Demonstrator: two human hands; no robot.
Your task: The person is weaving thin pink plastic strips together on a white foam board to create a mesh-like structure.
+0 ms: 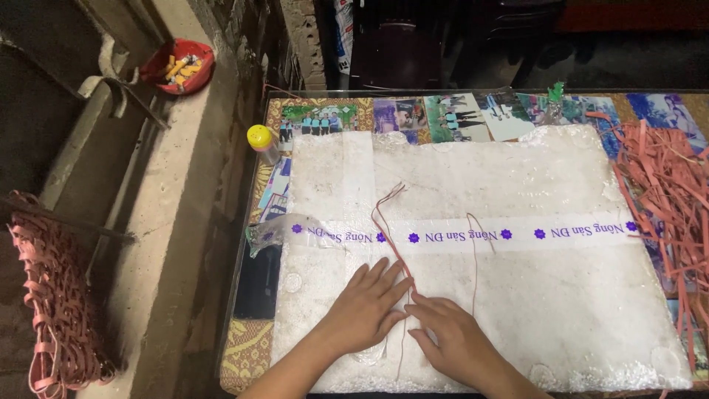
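Left hand (pixel 364 307) flat, fingers spread, pressing thin red cord (pixel 389 222) onto white foam board (pixel 517 295). Right hand (pixel 452 336) open too, fingertips pinning the cord near board's front edge. Could slip loose if pressure eases; could snag on the printed tape strip (pixel 458 235).

Counts on the table

Two hands (pixel 365 307) (pixel 458 343), two threads (pixel 391 236) (pixel 476 255) just beyond them, one foam board (pixel 517 185), one yellow-capped bottle (pixel 262 142) far left.
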